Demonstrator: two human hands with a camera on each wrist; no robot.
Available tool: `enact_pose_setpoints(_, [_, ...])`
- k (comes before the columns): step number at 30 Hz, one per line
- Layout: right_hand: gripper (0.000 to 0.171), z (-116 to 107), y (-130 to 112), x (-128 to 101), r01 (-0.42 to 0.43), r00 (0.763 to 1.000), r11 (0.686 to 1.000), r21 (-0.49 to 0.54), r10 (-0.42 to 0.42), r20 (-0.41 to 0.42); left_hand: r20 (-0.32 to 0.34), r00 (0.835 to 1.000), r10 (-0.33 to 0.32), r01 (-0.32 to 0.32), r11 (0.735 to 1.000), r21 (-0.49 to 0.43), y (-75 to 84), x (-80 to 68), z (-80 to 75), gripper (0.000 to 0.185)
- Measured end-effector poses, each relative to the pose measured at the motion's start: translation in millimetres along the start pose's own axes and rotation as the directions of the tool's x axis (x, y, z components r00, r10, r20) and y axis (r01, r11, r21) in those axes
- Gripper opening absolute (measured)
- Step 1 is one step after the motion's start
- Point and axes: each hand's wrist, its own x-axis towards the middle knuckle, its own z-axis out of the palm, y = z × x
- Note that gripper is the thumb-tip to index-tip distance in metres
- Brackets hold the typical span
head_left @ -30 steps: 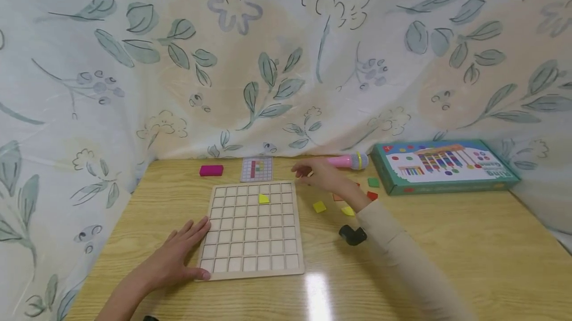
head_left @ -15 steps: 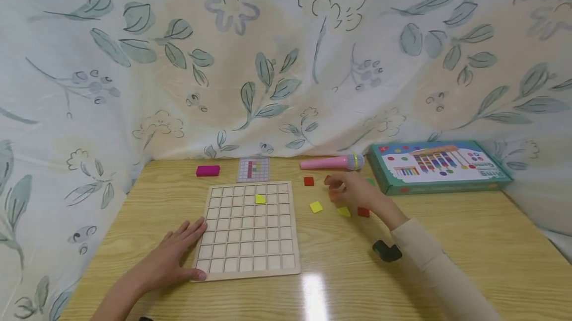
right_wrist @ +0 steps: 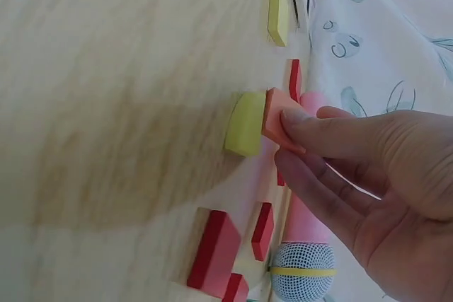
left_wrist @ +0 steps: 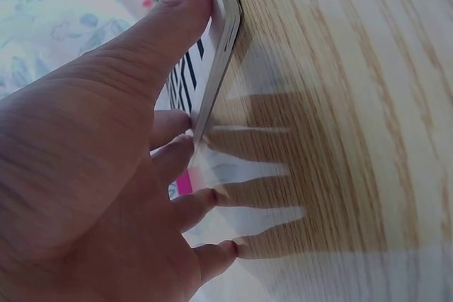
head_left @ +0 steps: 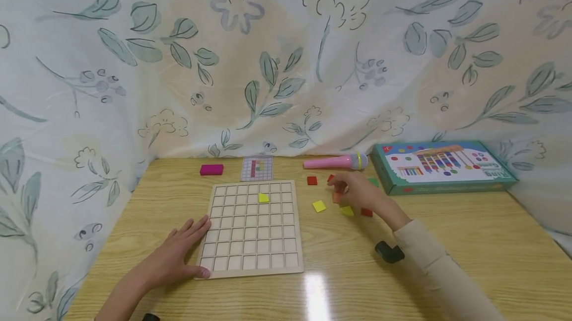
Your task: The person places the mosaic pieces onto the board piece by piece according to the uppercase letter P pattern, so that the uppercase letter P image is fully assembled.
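My left hand [head_left: 176,249] rests with spread fingers along the left edge of the wooden grid board [head_left: 251,235]; its thumb lies at the near left corner. On the board sits a yellow quarter-round tile [head_left: 263,198]. To the right of the board, my right hand [head_left: 364,196] pinches an orange tile [right_wrist: 276,114] between thumb and fingers, low over the table. Beside it lies another yellow quarter-round tile [right_wrist: 244,125]. A yellow square tile [head_left: 319,206] and red tiles [head_left: 312,180] lie around that hand, some partly hidden by it. A green tile [head_left: 373,182] is behind it.
A pattern card [head_left: 256,168] lies behind the board, with a magenta block [head_left: 211,169] to its left. A pink toy microphone [head_left: 335,162] and a green game box [head_left: 447,167] stand along the back by the floral curtain [head_left: 277,62].
My right hand has moved right, from beside the board's far right corner to the loose tiles, and now pinches the orange tile. The left hand stays on the board.
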Motion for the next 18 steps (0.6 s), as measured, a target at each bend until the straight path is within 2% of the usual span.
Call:
enact_pose_setpoints(2, [0.034,-1,-3,1,0.004,1.000,1.000,0.007,-0.004,-0.001,0.001,1.000,-0.001,0.001,1.000,-0.002,-0.1,-0.4,-0.1,0.108])
enact_pose_setpoints(7, [0.033,-2,-12,13,0.100,0.995,0.994,0.034,-0.100,-0.016,0.002,1.000,0.001,-0.001,1.000,0.003,-0.6,-0.5,-0.3,0.108])
enact_pose_setpoints(11, [0.031,1,-24,24,0.150,0.989,0.984,0.095,-0.150,-0.011,0.009,1.000,-0.002,0.003,1.000,-0.008,-0.3,0.3,-1.5,0.108])
enact_pose_setpoints(18, [0.030,15,-47,41,0.173,0.985,0.979,0.103,-0.173,-0.013,0.022,1.000,-0.011,0.012,1.000,-0.021,0.0,0.1,-2.0,0.108])
